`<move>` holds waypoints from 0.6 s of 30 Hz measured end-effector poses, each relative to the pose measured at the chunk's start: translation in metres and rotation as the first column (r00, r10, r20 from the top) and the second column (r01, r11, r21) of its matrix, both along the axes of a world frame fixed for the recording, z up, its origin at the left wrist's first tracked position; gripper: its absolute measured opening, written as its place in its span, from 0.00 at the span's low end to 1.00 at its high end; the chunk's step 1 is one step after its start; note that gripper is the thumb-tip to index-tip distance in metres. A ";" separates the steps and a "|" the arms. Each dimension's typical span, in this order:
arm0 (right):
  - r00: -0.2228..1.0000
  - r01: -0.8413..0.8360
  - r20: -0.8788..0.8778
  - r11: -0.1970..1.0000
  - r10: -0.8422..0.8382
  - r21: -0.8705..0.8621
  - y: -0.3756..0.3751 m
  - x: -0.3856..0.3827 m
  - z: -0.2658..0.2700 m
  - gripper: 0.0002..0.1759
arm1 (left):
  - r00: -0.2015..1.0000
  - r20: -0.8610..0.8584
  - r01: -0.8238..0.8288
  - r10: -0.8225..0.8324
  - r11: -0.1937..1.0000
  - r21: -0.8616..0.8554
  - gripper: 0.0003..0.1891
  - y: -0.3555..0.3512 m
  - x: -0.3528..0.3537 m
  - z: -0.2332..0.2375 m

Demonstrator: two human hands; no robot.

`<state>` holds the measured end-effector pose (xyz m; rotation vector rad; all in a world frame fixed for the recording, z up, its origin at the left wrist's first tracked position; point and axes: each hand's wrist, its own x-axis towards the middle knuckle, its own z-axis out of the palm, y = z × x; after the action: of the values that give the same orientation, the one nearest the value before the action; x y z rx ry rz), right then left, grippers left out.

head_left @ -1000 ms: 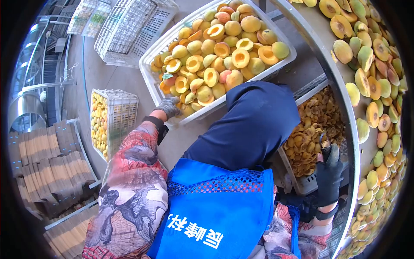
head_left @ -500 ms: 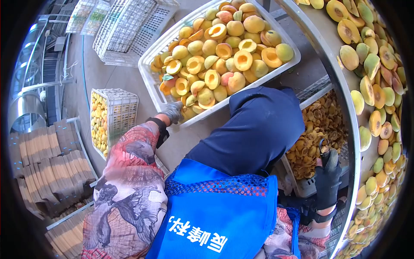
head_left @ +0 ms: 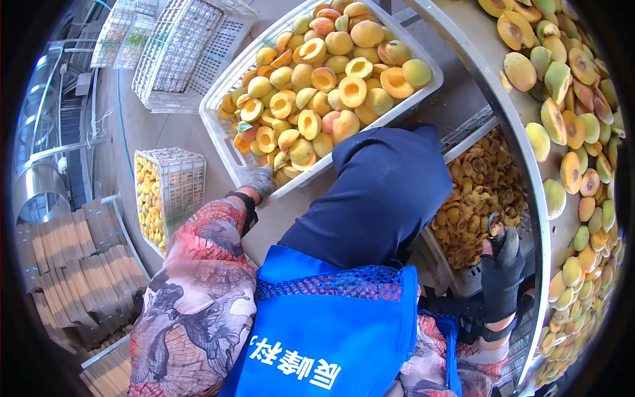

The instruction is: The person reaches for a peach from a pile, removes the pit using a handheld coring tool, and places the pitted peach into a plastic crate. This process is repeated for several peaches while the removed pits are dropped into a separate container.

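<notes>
Leftmost, toward nine o'clock, gloved left hand [head_left: 259, 182] laid on white crate's [head_left: 228, 157] seven-o'clock corner; grip cannot be told. Halved fruit [head_left: 311, 99] heaped inside, toward twelve. Looped tool [head_left: 495, 226] pinched in right hand [head_left: 503, 268], toward four, near scrap crate's [head_left: 468, 281] five-o'clock edge.

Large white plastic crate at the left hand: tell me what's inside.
The large white plastic crate holds yellow-orange fruit, many pieces cut in half with hollow centres, and a small green leaf. Anything beneath the top layer is hidden.
</notes>
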<state>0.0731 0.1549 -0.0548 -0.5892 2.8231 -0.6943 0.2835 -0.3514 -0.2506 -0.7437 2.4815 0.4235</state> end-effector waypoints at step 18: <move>0.995 0.091 -0.031 0.996 -0.090 0.022 0.008 0.002 -0.002 0.25 | 0.979 -0.134 -0.123 0.155 0.968 0.220 0.12 -0.061 0.068 -0.124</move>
<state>0.0753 0.1631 -0.0569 -0.4750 2.8973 -0.6729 0.3513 -0.4122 -0.3742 -0.8277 2.4782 0.8080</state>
